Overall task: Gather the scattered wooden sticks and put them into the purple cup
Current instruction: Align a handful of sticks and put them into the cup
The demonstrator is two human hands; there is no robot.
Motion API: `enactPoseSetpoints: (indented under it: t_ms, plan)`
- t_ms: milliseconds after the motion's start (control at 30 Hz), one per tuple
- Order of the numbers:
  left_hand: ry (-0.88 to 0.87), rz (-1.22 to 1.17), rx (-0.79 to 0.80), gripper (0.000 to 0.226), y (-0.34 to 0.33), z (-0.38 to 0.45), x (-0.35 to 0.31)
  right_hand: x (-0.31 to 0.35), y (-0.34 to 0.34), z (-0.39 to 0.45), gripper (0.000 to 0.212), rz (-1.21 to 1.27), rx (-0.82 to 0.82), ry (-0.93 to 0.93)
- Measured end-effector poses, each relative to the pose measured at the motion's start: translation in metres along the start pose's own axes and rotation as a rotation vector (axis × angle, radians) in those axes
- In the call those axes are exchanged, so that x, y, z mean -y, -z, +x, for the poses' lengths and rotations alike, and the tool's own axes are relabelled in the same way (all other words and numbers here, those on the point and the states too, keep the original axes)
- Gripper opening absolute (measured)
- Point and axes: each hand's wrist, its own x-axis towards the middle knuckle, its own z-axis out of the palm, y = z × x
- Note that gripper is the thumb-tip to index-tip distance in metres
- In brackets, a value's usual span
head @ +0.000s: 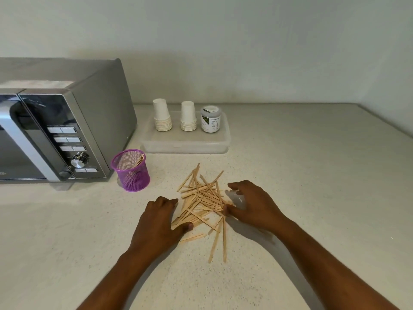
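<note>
The wooden sticks (202, 202) lie in a loose heap on the pale counter (312, 175), a few strays trailing toward the person; the left hand (159, 220) sits against the heap's near-left edge, fingers curled and thumb laid on the lower sticks, while the right hand (252, 204) cups the opposite side, fingers spread and arched over the edge, neither yet closed on a bundle; placed so, I'd judge they mean to squeeze the pile together from both flanks before lifting; the purple cup (131, 171), a mesh one, stands upright to the left just beside the microwave (67, 121), a few sticks already leaning inside it; behind, a shallow plastic tray (185, 146) carries stacked paper cups (163, 116) and a small jar (210, 119), well clear.
</note>
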Motion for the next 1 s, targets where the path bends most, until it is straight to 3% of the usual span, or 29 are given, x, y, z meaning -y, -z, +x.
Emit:
enactPoseSetpoints:
  t_ms: [67,167,633,800,933,1000]
  plan:
    - [0.004,0.065,0.020,0.090,-0.002,0.000,-0.003,0.013,-0.005,0.002,0.083,-0.160,0.060,-0.066]
    - [0.011,0.067,0.046,0.084,-0.006,0.003,-0.010,0.033,-0.021,0.004,0.081,-0.350,0.101,-0.063]
    - [0.118,-0.156,-0.028,0.030,-0.012,0.015,-0.014,0.040,-0.019,0.021,0.016,-0.164,-0.001,-0.124]
    - [0.134,-0.142,-0.048,0.020,-0.010,0.019,-0.016,0.038,-0.017,0.021,0.022,-0.191,-0.005,-0.112]
    - [0.155,-0.105,-0.062,0.020,-0.009,0.021,-0.018,0.037,-0.018,0.018,0.056,-0.274,0.059,-0.079]
    - [0.153,-0.086,-0.056,0.023,-0.009,0.022,-0.019,0.040,-0.023,0.016,0.063,-0.350,0.057,-0.067]
